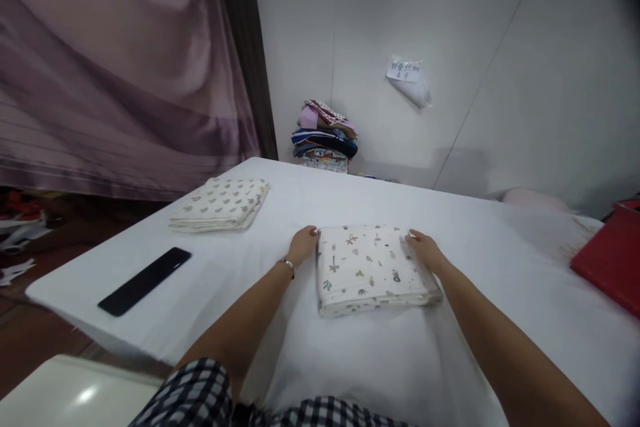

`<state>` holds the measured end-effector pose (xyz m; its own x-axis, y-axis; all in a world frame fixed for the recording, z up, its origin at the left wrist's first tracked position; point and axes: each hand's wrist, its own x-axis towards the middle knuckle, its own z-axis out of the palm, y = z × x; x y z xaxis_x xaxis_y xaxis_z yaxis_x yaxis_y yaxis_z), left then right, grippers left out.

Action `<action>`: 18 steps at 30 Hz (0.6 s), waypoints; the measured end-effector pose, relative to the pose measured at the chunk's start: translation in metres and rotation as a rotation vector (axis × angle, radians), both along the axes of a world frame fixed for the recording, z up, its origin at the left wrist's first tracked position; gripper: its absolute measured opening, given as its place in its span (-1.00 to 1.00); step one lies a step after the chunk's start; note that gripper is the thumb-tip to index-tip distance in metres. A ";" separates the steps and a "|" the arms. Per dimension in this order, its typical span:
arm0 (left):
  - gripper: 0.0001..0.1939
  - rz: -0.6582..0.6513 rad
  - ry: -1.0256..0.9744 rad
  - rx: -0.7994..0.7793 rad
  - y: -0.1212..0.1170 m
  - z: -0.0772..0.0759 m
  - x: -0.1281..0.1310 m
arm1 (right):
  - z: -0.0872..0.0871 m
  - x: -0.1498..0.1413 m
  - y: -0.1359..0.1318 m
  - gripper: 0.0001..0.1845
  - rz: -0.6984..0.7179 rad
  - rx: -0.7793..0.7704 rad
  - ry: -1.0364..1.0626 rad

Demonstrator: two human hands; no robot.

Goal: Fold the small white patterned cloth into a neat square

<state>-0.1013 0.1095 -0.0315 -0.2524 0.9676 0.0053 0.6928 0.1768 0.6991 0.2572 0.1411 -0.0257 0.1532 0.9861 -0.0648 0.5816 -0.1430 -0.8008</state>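
Observation:
A folded white cloth (370,263) with small printed plants and shapes lies on the white-covered table (480,260) in front of me. My left hand (303,245) grips its far left corner, fingers closed on the edge. At the far right corner, my right hand (425,250) pinches the cloth between thumb and fingers. Several layers show along the near edge. Further left on the table rests another folded white cloth (223,203) with a grey print, apart from both hands.
A long black flat object (145,281) lies at the table's left side. Stacked fabrics (325,137) stand beyond the far edge, by the wall. On the right is a red object (610,253). A pink curtain (125,67) hangs at left, above a white stool-like surface (75,393).

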 end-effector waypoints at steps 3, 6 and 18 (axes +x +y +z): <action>-0.63 -0.064 0.059 0.037 0.004 0.002 0.000 | 0.001 -0.001 0.011 -0.51 -0.047 -0.034 0.134; -0.63 -0.155 0.093 0.058 0.010 0.002 -0.005 | 0.001 0.000 0.023 -0.58 -0.067 -0.060 0.238; -0.69 -0.195 0.026 0.061 0.024 0.003 -0.015 | -0.001 0.008 0.046 -0.43 0.146 -0.106 0.406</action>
<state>-0.1166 0.1338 -0.0290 -0.0593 0.9958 0.0692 0.7277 -0.0044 0.6858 0.2649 0.1871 -0.0265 -0.0456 0.9802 -0.1925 0.2429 -0.1761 -0.9539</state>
